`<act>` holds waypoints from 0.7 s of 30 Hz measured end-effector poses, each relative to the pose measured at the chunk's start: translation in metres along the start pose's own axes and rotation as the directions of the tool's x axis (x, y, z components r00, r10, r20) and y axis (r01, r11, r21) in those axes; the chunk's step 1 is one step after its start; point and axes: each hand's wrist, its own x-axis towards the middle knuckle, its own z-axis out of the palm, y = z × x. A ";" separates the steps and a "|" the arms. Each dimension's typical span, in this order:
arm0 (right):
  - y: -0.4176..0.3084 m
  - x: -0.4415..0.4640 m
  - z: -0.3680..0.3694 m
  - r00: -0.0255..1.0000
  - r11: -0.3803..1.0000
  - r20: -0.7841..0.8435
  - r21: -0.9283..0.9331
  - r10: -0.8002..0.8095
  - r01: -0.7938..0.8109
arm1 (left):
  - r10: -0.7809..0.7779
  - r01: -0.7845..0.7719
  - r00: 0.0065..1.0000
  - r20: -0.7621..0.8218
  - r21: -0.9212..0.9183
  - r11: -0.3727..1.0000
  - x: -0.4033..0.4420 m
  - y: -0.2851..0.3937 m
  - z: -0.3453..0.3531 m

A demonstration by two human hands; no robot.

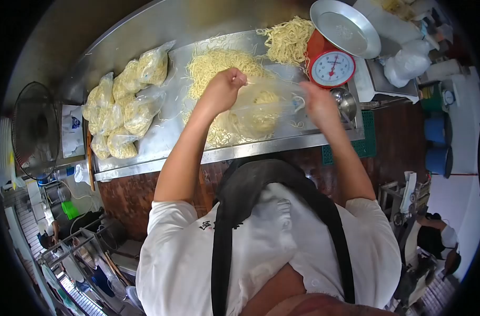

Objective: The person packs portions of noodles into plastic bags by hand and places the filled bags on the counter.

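Your left hand (230,87) and right hand (319,102), fingers closed, grip the top of a clear bag (255,108) of noodles above the metal table (169,124), left of the scale (332,68).

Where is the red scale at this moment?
In the head view, the red scale is at the upper right of the metal table, just below the round pan and beside the small noodle pile.
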 end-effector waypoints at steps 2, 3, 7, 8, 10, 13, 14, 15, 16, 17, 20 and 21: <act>0.025 -0.026 0.059 0.997 0.997 0.052 0.036 -0.064 0.063 | -0.018 0.021 1.000 -0.017 0.188 0.982 0.015 -0.041 0.009; 0.030 -0.023 0.072 0.993 0.994 0.064 0.052 -0.104 0.101 | 0.054 -0.043 0.997 -0.055 0.187 0.981 0.012 -0.039 0.002; -0.059 -0.009 0.006 0.978 0.984 0.137 0.067 0.156 -0.166 | 0.068 -0.049 0.992 -0.108 0.167 0.985 -0.029 -0.013 -0.026; -0.059 -0.009 0.014 0.991 0.994 0.113 0.078 0.073 -0.082 | 0.098 -0.080 0.990 -0.105 0.163 0.983 -0.029 -0.022 -0.030; -0.055 -0.009 0.034 0.990 0.989 0.087 0.105 -0.112 0.103 | 0.131 -0.116 0.988 -0.086 0.164 0.980 -0.045 -0.039 -0.033; -0.089 -0.008 0.029 0.978 0.937 0.063 0.305 -0.200 0.172 | 0.126 -0.105 0.984 -0.127 0.161 0.981 -0.075 -0.050 -0.052; -0.110 -0.003 0.025 0.970 0.941 0.171 0.321 -0.171 0.109 | 0.107 -0.086 0.979 -0.175 0.123 0.989 -0.085 -0.043 -0.069; -0.132 0.001 0.017 0.951 0.946 0.280 0.321 -0.134 0.039 | 0.090 -0.074 0.973 -0.214 0.081 0.994 -0.096 -0.044 -0.086; -0.150 0.007 0.010 0.920 0.954 0.382 0.296 -0.082 -0.039 | 0.158 -0.149 0.950 -0.268 0.054 0.987 -0.102 -0.055 -0.103; -0.172 0.017 0.007 0.914 0.934 0.374 0.357 -0.155 0.012 | 0.199 -0.173 0.910 -0.363 0.104 0.979 -0.104 -0.055 -0.123; -0.248 0.047 0.030 0.898 0.823 0.160 0.488 -0.410 0.289 | -0.015 -0.003 0.862 -0.507 -0.035 0.999 -0.109 -0.019 -0.203; -0.271 0.067 0.046 0.852 0.747 -0.021 0.472 -0.522 0.469 | 0.154 -0.154 0.797 -0.584 0.050 0.987 -0.098 -0.028 -0.232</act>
